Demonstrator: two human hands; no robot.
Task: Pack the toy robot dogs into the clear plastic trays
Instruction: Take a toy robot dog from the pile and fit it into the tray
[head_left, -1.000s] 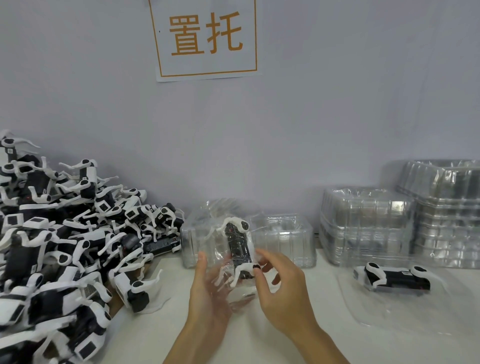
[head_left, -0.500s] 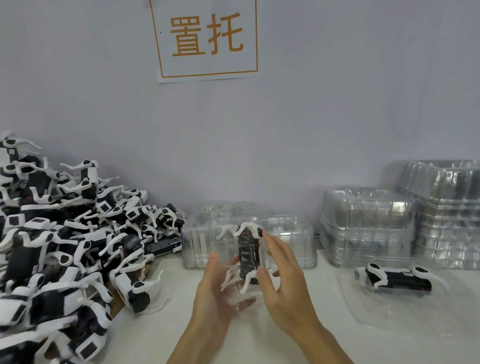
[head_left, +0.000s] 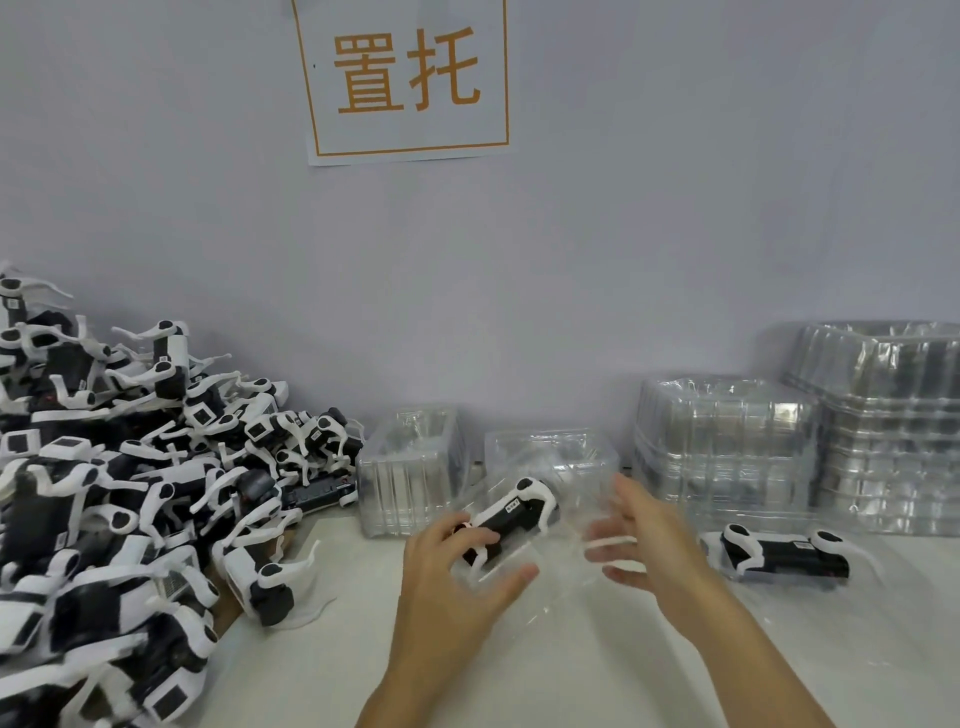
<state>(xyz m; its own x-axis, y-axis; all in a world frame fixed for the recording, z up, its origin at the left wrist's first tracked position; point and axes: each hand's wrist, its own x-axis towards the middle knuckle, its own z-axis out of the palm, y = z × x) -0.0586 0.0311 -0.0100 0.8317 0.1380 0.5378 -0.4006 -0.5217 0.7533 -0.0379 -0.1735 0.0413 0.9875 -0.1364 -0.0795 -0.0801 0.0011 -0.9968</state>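
- The left hand (head_left: 457, 566) grips a black-and-white toy robot dog (head_left: 511, 519), fingers curled over its near end, holding it tilted in a clear plastic tray (head_left: 550, 561) just above the desk (head_left: 597, 675).
- The right hand (head_left: 644, 540) hovers beside the tray's right side, fingers spread and relaxed; motion blur hides whether they touch the plastic.
- Judged from this, the step in hand is seating the dog in its moulded pocket. To do it well, the right hand should steady the thin tray, the dog's body should line up with the cavity, and the white legs should be tucked flat before pressing, since a stray leg could spring the dog out or buckle the plastic.
- Counts: 1 dog is in hand; 1 packed dog (head_left: 784, 556) lies in its tray on the desk to the right; the pile of loose dogs (head_left: 130, 493) at left is too tangled to count.
- 2 low stacks of empty trays (head_left: 415, 483) stand behind the hands, and 2 taller tray stacks (head_left: 727, 441) stand at right against the wall.
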